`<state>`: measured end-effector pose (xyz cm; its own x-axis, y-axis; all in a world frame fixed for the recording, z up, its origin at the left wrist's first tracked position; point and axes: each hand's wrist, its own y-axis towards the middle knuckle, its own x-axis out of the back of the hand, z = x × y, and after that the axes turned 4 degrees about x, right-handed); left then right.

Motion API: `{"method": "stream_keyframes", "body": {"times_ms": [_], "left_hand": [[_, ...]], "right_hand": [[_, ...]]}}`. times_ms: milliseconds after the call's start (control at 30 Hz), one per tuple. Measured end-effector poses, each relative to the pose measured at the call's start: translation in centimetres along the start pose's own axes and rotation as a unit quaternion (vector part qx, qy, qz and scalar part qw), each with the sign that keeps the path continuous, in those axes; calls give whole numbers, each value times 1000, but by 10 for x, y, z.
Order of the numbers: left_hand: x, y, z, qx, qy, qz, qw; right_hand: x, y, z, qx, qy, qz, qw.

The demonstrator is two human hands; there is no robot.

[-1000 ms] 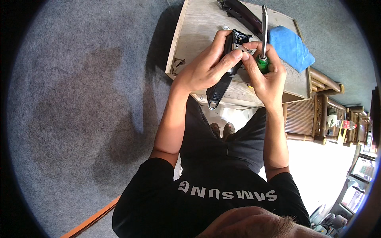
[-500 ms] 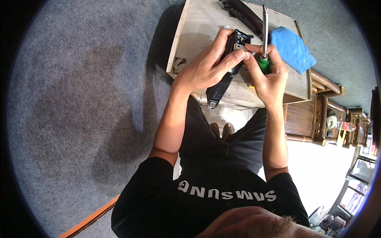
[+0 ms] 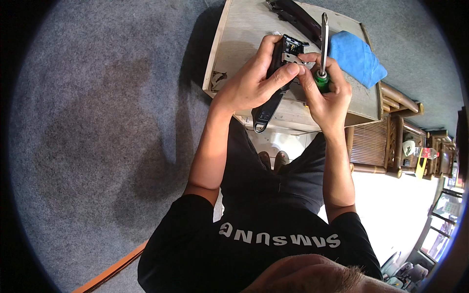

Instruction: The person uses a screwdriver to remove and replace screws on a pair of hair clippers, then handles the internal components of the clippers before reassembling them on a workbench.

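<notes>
A black hair clipper is tilted above the small table, its head end opened up so that inner parts show. My left hand is closed round its body, with the thumb lying over the front. At the opened end sits a small silver metal plate. My right hand has its thumb and forefinger at the edge of that plate, close to the left thumb. In the curled fingers of the same hand a screwdriver with a green handle is held, its shaft pointing away from me. The right fingertips partly hide the plate.
On the wooden table lie a second, dark clipper at the far side and a blue cloth to the right. Bamboo furniture stands right of the table. Grey carpet-like flooring spreads to the left.
Both hands and the clipper have shifted slightly to the left. The silver plate shows more, and the right forefinger has lifted a little; the screwdriver stays in the right hand.
</notes>
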<state>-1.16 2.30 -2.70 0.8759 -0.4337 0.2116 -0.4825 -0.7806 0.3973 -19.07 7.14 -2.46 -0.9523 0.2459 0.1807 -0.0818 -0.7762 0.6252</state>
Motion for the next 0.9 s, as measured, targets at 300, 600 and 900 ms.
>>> {"method": "stream_keyframes", "body": {"times_ms": [300, 600, 900], "left_hand": [[2, 0, 6, 4, 18, 4, 1000], [1, 0, 2, -2, 3, -3, 1000], [4, 0, 2, 26, 27, 12, 999]], "right_hand": [[2, 1, 7, 0, -13, 22, 1000], [3, 0, 9, -49, 13, 18, 999], [2, 1, 6, -53, 1, 16, 998]]}}
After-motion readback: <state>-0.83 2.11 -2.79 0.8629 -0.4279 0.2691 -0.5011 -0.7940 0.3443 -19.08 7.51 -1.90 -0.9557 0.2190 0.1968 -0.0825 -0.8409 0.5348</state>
